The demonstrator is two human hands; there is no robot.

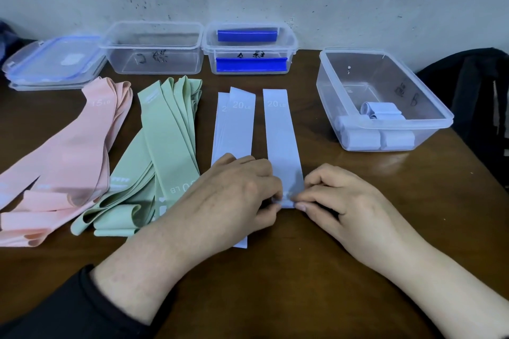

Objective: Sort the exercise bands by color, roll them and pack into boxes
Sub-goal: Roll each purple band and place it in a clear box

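Note:
A pale lavender band point(280, 132) marked 20 LB lies flat and lengthwise on the brown table. My left hand point(234, 192) and my right hand point(338, 195) pinch its near end, which is curled into a small first fold. To its left lies a short stack of more lavender bands point(234, 129), partly under my left hand. A pile of green bands point(165, 151) and a pile of pink bands point(74, 157) lie further left. The clear box point(429, 107) at the right holds several rolled lavender bands point(366, 137).
Two clear boxes stand at the back by the wall: an empty one point(154, 36) and one point(292, 44) with blue bands in it. Stacked lids point(52, 63) lie at the back left. A dark bag point(473, 91) sits at the table's right edge.

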